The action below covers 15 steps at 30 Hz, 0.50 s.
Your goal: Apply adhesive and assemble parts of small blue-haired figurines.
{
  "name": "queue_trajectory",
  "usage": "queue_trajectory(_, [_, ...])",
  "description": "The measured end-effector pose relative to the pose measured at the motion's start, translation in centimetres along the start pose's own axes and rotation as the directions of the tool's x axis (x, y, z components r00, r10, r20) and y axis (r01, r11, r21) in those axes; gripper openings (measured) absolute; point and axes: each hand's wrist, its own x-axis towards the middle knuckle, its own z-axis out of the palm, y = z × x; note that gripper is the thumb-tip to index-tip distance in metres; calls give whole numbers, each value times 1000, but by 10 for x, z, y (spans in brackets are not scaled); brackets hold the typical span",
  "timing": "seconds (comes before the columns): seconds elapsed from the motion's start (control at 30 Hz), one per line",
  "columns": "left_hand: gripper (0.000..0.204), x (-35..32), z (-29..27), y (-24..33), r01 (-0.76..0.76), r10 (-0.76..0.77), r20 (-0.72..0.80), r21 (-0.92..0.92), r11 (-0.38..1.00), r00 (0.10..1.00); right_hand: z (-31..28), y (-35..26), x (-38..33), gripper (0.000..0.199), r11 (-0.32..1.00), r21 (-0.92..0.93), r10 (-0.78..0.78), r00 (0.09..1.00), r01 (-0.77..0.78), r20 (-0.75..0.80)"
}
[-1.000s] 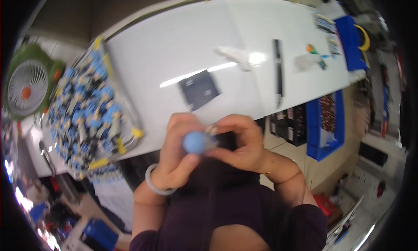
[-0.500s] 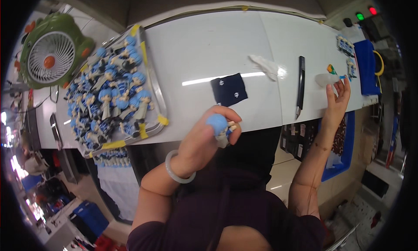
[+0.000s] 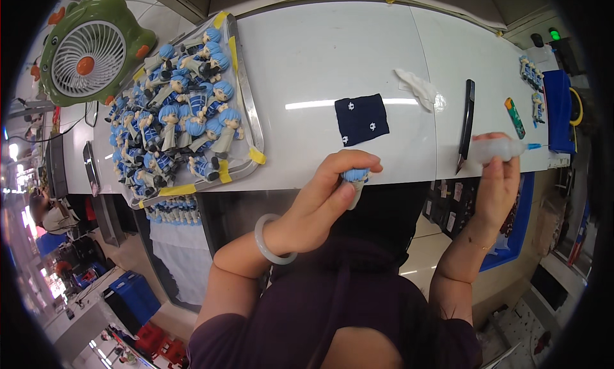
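A small blue-haired figurine (image 3: 355, 176) is pinched between the thumb and fingers of my left hand (image 3: 313, 206), just off the table's front edge; most of its body is hidden by the fingers. My right hand (image 3: 499, 193) grips a translucent white squeeze bottle (image 3: 497, 150), tilted on its side. The bottle's blue needle tip (image 3: 533, 146) points to the right. A dark navy cloth (image 3: 362, 118) with small white motifs lies flat beyond my left hand. To the left, a metal tray (image 3: 252, 123) with yellow tape holds a heap of similar figurines (image 3: 167, 116).
A black utility knife (image 3: 469, 113) lies left of the bottle, with a crumpled white tissue (image 3: 417, 87) farther back. Beyond the bottle are a green-and-orange tool (image 3: 514, 118), several figurines (image 3: 531, 73) and a blue bin (image 3: 561, 116). A green fan (image 3: 89, 55) stands at far left.
My right hand has closed round the bottle and lifted it off the table toward me. In my left hand the figurine has turned, showing less of its hair. The view has shifted slightly.
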Motion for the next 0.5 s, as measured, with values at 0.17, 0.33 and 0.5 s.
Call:
queue_trajectory(0.17, [39,-8,2,-3,20,-17,59,-44,999,998,26,-13,-26,33,958,180,159,936,-223,314])
queue_trajectory(0.33, [34,-5,-9,6,3,-50,212,217,976,976,38,-10,-34,34,917,191,212,834,-349,509])
queue_trajectory(0.5, [41,-9,-12,0,53,-58,154,38,998,986,46,-10,-37,30,931,157,197,817,-329,543])
